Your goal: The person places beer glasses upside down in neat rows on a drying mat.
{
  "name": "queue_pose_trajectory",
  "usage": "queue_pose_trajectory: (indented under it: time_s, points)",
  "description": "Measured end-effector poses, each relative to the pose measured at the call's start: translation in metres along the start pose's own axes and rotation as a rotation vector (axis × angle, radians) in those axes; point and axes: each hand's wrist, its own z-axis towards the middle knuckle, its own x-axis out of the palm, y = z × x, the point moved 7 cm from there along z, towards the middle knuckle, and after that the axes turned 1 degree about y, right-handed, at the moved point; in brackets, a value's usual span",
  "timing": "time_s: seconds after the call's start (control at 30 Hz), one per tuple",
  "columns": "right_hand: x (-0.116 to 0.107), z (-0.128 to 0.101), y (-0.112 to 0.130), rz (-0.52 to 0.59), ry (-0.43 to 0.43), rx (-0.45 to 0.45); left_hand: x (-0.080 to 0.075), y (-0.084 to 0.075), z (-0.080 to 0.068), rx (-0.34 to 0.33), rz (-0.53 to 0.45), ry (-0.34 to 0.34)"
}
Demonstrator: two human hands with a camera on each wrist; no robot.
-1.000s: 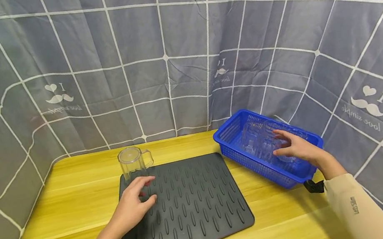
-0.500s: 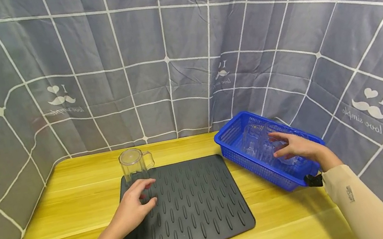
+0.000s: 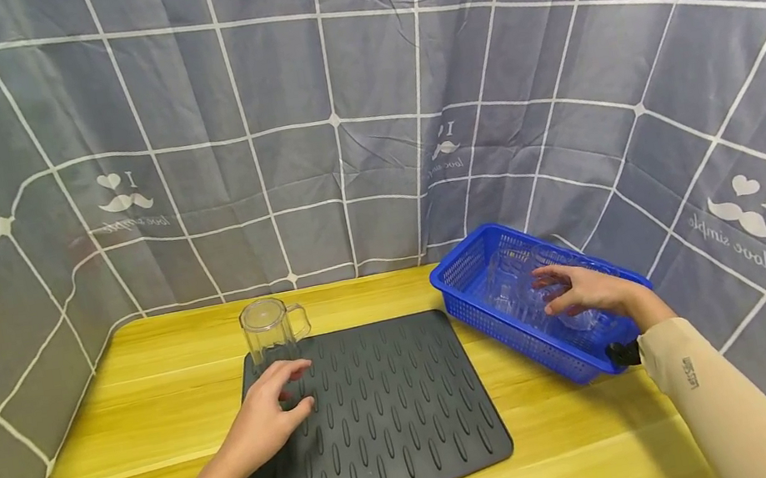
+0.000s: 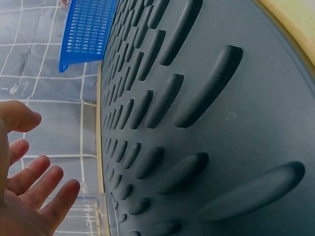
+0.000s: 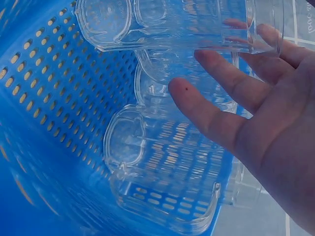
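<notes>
Over the left back part of a black ribbed mat [image 3: 381, 408], my left hand [image 3: 260, 416] hovers with relaxed, slightly bent fingers and holds nothing. Just beyond it, an upside-down clear mug [image 3: 270, 334] stands at the mat's back left corner, its handle to the right. My right hand [image 3: 586, 294] reaches into a blue basket [image 3: 513, 331], fingers spread loosely. In the right wrist view, several clear mugs lie on their sides there. Some fingers show through the topmost mug [image 5: 172, 24]; whether they touch it I cannot tell. Another mug [image 5: 167, 152] lies below the hand.
The yellow wooden table [image 3: 116, 419] carries the mat and the basket. A grey curtain [image 3: 294, 161] with white grid lines hangs behind the table and along both sides. The basket stands at the right, close to the curtain, beside the mat.
My right hand has shifted slightly left over the mugs in the basket. The left hand and the standing mug stay nearly as they were; the whole view has drifted a little.
</notes>
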Motion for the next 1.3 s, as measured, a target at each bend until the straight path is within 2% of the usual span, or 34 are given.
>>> queue_pose_trajectory:
  time_s: [0.17, 0.63, 1.0, 1.3]
  points:
    - [0.000, -0.001, 0.000, -0.001, -0.007, -0.019, 0.001, 0.001, 0.000, -0.008, 0.002, 0.008]
    - [-0.005, -0.007, -0.005, 0.102, -0.030, -0.080, 0.001, 0.003, -0.003, -0.016, -0.002, 0.009]
    - [-0.016, -0.017, 0.017, 0.081, -0.090, -0.121, 0.001, 0.003, -0.004, -0.014, -0.013, 0.009]
    - [-0.031, -0.038, 0.037, 0.032, -0.164, -0.129, 0.000, 0.001, -0.004, -0.013, 0.004, 0.009]
